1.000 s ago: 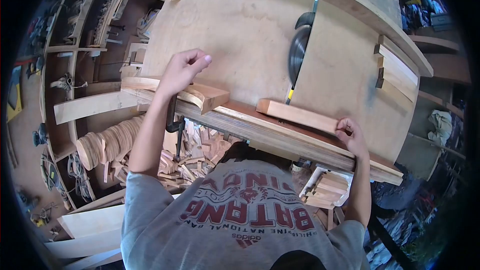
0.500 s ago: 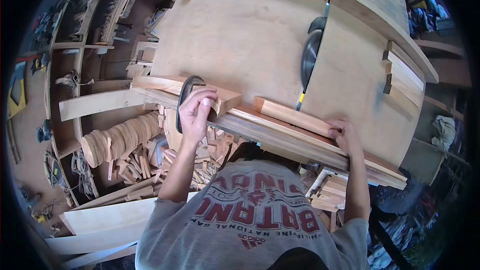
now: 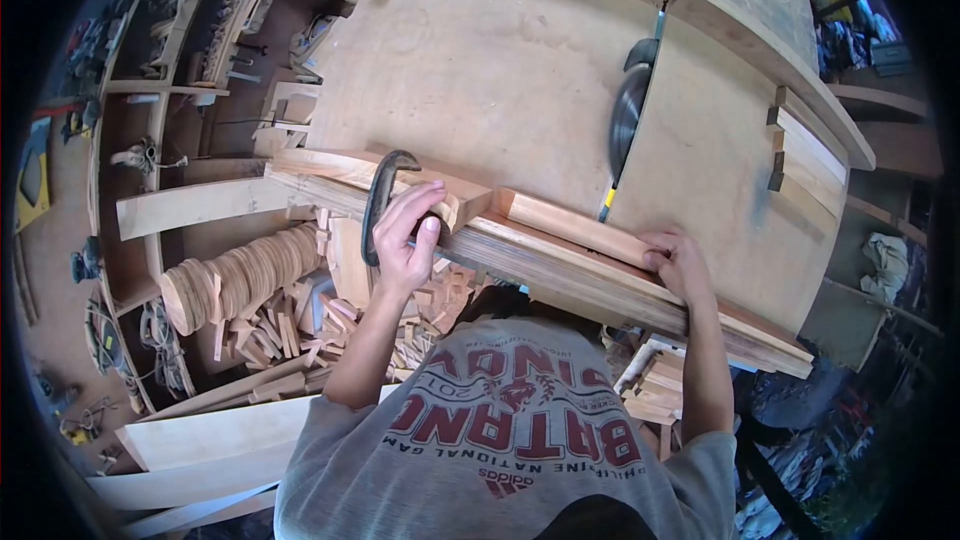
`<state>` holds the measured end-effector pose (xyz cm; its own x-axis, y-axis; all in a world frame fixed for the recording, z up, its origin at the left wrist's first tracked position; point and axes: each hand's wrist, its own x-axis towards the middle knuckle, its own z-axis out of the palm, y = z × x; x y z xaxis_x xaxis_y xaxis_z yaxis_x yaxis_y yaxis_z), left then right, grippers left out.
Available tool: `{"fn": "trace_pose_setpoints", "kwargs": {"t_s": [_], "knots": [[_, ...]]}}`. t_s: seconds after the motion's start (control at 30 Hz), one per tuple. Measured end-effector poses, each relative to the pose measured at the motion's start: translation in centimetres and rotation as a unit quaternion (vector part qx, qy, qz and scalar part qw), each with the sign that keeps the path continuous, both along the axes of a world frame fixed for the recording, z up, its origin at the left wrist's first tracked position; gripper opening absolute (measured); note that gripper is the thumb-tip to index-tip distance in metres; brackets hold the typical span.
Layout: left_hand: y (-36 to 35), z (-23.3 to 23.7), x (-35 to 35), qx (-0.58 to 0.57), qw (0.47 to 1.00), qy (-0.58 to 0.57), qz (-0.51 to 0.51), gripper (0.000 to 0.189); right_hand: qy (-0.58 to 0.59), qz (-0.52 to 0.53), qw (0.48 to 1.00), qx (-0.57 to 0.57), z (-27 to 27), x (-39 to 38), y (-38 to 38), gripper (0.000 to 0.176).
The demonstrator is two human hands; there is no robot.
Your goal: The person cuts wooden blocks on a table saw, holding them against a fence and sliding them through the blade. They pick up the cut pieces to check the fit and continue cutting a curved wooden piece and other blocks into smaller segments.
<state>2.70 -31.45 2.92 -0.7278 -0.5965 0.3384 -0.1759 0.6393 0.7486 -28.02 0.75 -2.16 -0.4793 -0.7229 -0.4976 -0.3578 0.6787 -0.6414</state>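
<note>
My left hand (image 3: 408, 238) is closed around the near edge of a short wooden block (image 3: 468, 195). Just left of those fingers, a dark C-clamp (image 3: 381, 202) spans the block and the fence's long wooden rail (image 3: 540, 252). A straight wooden strip (image 3: 575, 225) lies along the rail, its left end against or very close to the block. At the strip's right end, my right hand (image 3: 677, 265) pinches it between thumb and fingers. Beyond the strip, a circular saw blade (image 3: 629, 120) rises through a slot in the plywood table (image 3: 480, 70).
Cut wooden pieces (image 3: 808, 155) lie at the table's right side. A raised curved board (image 3: 740, 30) runs along the far edge. Below left are a row of round wooden discs (image 3: 240, 275) and heaped offcuts (image 3: 280, 330). Shelves with tools (image 3: 140, 155) stand at the left.
The block and C-clamp have shifted slightly right with my left hand. The strip has slid left with my right hand, closing the gap between strip and block.
</note>
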Motion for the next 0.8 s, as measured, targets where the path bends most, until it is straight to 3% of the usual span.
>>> {"fn": "trace_pose_setpoints", "kwargs": {"t_s": [0.13,0.2,0.23,0.3,0.33,0.4,0.43,0.8], "knots": [[-0.2,0.3,0.1,-0.012,1.000,-0.001,-0.013,0.033,0.003,0.020,1.000,0.000,0.0,0.2,0.3,0.044],[0.1,-0.2,0.0,-0.038,0.999,0.015,-0.009,0.035,-0.042,-0.112,0.992,-0.039,1.5,0.9,0.7,0.062],[0.2,-0.7,-0.1,-0.065,0.997,0.029,-0.001,0.038,-0.037,-0.117,0.992,-0.036,2.6,0.7,1.3,0.062],[0.2,-1.5,-0.1,-0.081,0.996,0.032,-0.004,0.049,-0.018,-0.094,0.995,-0.020,5.1,0.5,2.8,0.088],[0.1,-1.9,-0.2,-0.093,0.995,0.032,-0.003,0.052,-0.015,-0.098,0.995,-0.016,6.0,1.1,3.4,0.088],[0.0,-2.8,-0.5,-0.113,0.993,0.039,0.001,0.056,0.152,0.102,0.982,0.039,7.5,2.8,3.8,0.107],[-0.1,-3.3,-0.6,-0.137,0.989,0.044,0.008,0.060,0.132,0.115,0.981,0.089,7.6,3.5,3.5,0.123],[0.1,-5.3,-0.8,-0.151,0.986,0.061,0.041,0.063,0.110,0.105,0.981,0.122,5.1,4.7,3.2,0.120]]}}
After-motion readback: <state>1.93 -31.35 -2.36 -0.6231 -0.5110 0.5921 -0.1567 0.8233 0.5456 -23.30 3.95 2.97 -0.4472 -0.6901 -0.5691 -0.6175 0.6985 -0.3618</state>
